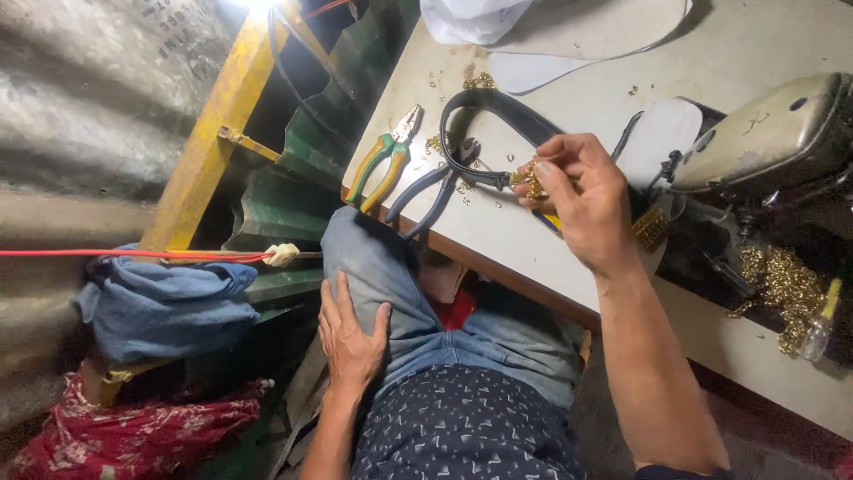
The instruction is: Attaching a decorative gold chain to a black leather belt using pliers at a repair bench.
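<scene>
My right hand (582, 200) hovers over the white table (533, 240) with its fingers pinched on a small gold metal fitting (530, 180) at the end of a dark looped strap (498, 111). My left hand (351, 342) lies flat and open on my thigh in grey-blue jeans (391, 276), holding nothing. Two pliers lie near the table's corner: one with green and yellow handles (382, 164), one with dark blue handles (435, 191) beside the strap.
An old sewing machine (764, 142) stands at the right, with a heap of gold chain (782, 284) below it. Small gold bits lie scattered on the table. White material (533, 36) lies at the back. A yellow beam (213, 133), red cord, blue cloth (164, 302) and corrugated wall are at the left.
</scene>
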